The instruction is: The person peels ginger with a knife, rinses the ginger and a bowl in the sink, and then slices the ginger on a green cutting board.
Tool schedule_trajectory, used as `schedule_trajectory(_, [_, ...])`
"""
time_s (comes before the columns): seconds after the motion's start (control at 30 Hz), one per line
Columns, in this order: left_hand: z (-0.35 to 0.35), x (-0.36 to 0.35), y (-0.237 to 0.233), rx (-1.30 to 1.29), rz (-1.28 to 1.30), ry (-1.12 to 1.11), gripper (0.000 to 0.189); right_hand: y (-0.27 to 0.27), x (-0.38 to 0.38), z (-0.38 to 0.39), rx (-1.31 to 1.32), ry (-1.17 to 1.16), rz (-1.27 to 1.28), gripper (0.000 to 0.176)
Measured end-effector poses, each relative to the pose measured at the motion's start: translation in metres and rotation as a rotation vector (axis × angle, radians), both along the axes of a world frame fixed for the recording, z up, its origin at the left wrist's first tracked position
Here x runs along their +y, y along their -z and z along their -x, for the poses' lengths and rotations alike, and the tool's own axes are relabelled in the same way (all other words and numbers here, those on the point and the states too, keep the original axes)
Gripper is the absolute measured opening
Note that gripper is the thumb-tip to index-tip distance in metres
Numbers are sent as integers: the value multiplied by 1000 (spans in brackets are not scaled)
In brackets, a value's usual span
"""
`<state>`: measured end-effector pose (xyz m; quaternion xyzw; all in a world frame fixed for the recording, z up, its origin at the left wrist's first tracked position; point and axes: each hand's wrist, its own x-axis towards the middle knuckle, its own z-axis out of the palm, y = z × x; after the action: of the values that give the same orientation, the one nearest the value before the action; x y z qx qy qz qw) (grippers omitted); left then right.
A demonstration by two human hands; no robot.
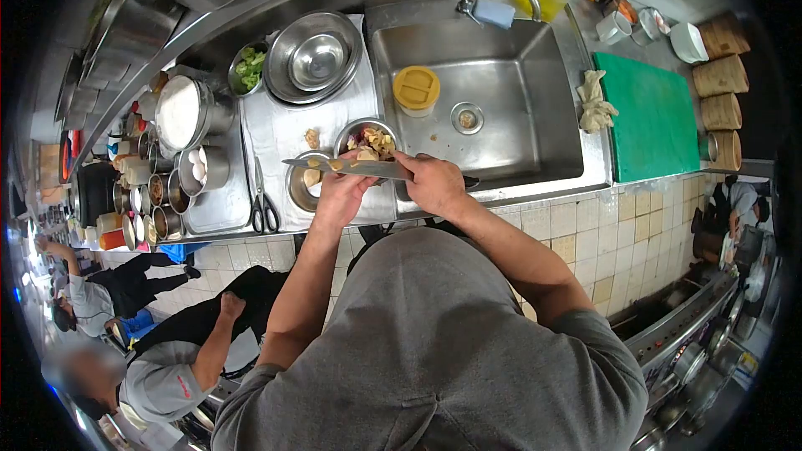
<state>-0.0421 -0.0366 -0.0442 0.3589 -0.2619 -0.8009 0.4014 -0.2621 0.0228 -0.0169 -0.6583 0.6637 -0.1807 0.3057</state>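
Observation:
My right hand (436,185) grips the handle of a kitchen knife (383,169), its long blade pointing left. Behind the blade, my left hand (341,199) pinches a pale piece of what looks like peeled ginger (366,154); the blade hides part of it. Thin pale slices (336,164) cling to the steel. Just beyond the knife is a metal bowl (341,140) of chopped yellowish and dark red pieces (378,140). A second metal bowl (294,192) with pale pieces stands left of my left hand. One knobbly tan piece (312,138) lies on the counter.
To the right is a sink (526,92) holding a yellow-lidded container (416,89). Scissors (263,205), nested metal bowls (292,67) and a bowl of greens (249,69) are on the left. A green cutting board (652,117) lies far right. Co-workers stand behind, at left and right.

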Motion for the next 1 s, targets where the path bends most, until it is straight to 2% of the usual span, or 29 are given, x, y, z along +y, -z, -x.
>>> schedule_trajectory(0.17, [1,1,-1,-2,17,32,33,4,-4,1,4,-9,-15,54])
schedule_trajectory(0.27, [-8,-1,7,37,15,85,31,25,-4,21,41,-9,-91,53])
schedule_trajectory(0.37, [-13,0,-2,84,-32,65,32,38,-4,36,101,28,-161,50])
schedule_trajectory(0.43, [-10,0,-12,144,-40,-7,32,22,-4,39,118,45,-235,51])
schedule_trajectory(0.57, [-8,-4,-2,100,-17,2,34,14,-1,21,65,31,-123,52])
schedule_trajectory(0.67, [-2,-2,3,156,-24,-14,34,2,-1,0,-16,11,52,55])
schedule_trajectory(0.77, [6,2,4,163,-22,-41,33,-15,-6,-9,2,-12,19,57])
schedule_trajectory(1.0, [2,6,10,116,-17,-73,30,7,-9,1,10,0,-3,58])
